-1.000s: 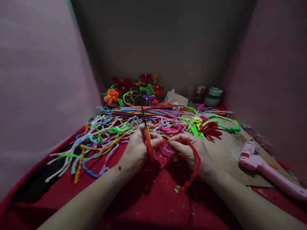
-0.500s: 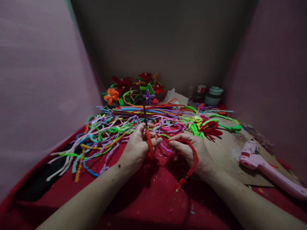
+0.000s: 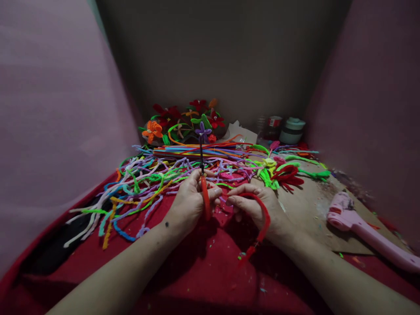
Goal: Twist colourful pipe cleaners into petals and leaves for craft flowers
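Note:
My left hand (image 3: 193,197) is closed around the orange handle of a pair of scissors (image 3: 205,197). Their dark blades point up and away from me and look closed. Just to the right, my right hand (image 3: 257,208) pinches one end of a red pipe cleaner (image 3: 267,218) between thumb and fingertips. The pipe cleaner arcs over the back of this hand, and its free end hangs down over the red cloth (image 3: 210,271). Both hands are close together with a small gap between the fingertips. The scissors' finger loops are partly hidden by my left hand.
Behind my hands lies a tangle of coloured pipe cleaners (image 3: 144,188), with a straight bundle (image 3: 197,151) beyond. Pipe-cleaner flowers (image 3: 154,131) stand at the back. On the right, a pink glue gun (image 3: 357,223) rests on cardboard (image 3: 302,214). A lidded jar (image 3: 293,131) is behind.
The scissors in my left hand have tilted slightly, their tips shifting a little right and down. The red pipe cleaner's hanging end has swung slightly. My right hand still pinches it.

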The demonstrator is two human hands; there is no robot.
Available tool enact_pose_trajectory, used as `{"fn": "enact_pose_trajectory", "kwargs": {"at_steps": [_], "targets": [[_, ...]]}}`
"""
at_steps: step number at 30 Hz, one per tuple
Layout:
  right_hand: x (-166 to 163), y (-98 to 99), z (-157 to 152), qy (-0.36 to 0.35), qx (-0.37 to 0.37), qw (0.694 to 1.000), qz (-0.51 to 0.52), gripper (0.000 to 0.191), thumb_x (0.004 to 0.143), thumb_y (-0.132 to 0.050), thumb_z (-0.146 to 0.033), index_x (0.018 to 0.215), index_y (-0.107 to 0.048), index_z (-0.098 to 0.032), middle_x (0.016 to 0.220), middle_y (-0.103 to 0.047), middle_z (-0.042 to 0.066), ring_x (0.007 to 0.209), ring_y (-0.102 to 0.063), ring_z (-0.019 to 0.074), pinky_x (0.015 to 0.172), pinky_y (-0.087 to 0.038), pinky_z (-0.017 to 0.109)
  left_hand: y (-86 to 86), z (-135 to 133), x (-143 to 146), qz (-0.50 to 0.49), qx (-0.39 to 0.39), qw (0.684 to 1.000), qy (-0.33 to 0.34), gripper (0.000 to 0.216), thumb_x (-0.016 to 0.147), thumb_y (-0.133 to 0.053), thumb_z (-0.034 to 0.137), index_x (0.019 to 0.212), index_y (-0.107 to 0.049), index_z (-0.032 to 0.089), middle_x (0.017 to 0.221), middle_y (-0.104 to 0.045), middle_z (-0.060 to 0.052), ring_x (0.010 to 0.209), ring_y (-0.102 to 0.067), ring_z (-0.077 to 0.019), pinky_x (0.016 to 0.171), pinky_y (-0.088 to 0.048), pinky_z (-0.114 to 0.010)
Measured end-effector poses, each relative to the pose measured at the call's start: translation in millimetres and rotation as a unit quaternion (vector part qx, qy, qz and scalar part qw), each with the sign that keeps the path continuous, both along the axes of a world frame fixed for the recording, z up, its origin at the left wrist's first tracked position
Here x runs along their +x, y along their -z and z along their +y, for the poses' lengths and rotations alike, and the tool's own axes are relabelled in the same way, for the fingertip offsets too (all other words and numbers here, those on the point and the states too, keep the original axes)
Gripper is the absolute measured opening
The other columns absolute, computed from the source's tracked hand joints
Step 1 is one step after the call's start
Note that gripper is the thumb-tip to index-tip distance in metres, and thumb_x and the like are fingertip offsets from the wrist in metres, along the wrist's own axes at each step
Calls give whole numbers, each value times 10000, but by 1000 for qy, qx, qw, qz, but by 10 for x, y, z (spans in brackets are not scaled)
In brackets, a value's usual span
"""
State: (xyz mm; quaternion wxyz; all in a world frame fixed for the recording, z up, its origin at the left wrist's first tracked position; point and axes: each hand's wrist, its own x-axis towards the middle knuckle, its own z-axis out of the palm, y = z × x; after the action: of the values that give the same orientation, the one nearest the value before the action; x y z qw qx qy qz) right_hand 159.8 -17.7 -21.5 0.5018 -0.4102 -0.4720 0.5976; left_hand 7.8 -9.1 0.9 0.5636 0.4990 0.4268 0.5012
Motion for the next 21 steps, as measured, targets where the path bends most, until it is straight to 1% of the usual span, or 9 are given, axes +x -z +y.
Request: {"fn": "enact_pose_trajectory", "kwargs": {"at_steps": [2, 5, 9, 11, 13, 16, 21], "targets": [[5, 52, 26, -17, 2, 998, 59, 144, 665, -683, -276, 716, -644, -148, 546, -613, -4, 426, -514, 84, 392, -406, 195, -4, 2, -14, -18, -6, 1000, -5, 374, 671, -666, 173, 965, -437, 194, 637, -544, 50, 446, -521, -70, 394, -411, -160], [7, 109, 66, -40, -16, 991, 129, 165, 680, -672, -275, 757, -652, -131, 648, -655, 38, 485, -545, 92, 399, -423, 188, -3, 10, -37, -56, -16, 998, -5, 403, 665, -666, 145, 997, -440, 181, 660, -541, 42, 457, -522, -63, 392, -412, -151], [2, 98, 81, -61, -52, 980, 179, 163, 637, -704, -241, 722, -643, -117, 614, -642, 35, 456, -516, 72, 375, -400, 165, 10, 21, -54, -91, -30, 995, -3, 440, 656, -672, 122, 1023, -439, 190, 689, -547, 37, 477, -538, -64, 406, -419, -154], [8, 79, 78, -73, -69, 974, 205, 147, 623, -711, -219, 703, -638, -119, 607, -637, 26, 459, -512, 65, 373, -392, 154, 8, 19, -55, -96, -33, 995, -3, 435, 656, -670, 116, 1019, -443, 190, 671, -546, 40, 470, -533, -66, 406, -418, -159], [23, 69, 78, -84, -75, 969, 221, 127, 632, -707, -203, 705, -639, -124, 610, -637, 22, 463, -512, 59, 374, -387, 143, -1, 15, -52, -95, -43, 995, 10, 393, 669, -657, 121, 1000, -453, 181, 624, -539, 44, 446, -516, -65, 400, -408, -161], [52, 71, 86, -93, -65, 968, 224, 97, 667, -684, -193, 727, -647, -126, 632, -645, 27, 481, -525, 60, 384, -394, 138, -8, 11, -49, -84, -63, 994, 32, 320, 699, -630, 144, 973, -467, 172, 569, -538, 42, 413, -491, -62, 396, -399, -163], [63, 53, 83, -103, -66, 971, 206, 92, 703, -656, -210, 733, -662, -124, 641, -635, 26, 496, -535, 68, 395, -414, 148, 27, 19, -47, -68, -41, 997, 25, 326, 717, -621, 188, 992, -447, 168, 526, -539, 41, 391, -474, -74, 372, -386, -168]]}}
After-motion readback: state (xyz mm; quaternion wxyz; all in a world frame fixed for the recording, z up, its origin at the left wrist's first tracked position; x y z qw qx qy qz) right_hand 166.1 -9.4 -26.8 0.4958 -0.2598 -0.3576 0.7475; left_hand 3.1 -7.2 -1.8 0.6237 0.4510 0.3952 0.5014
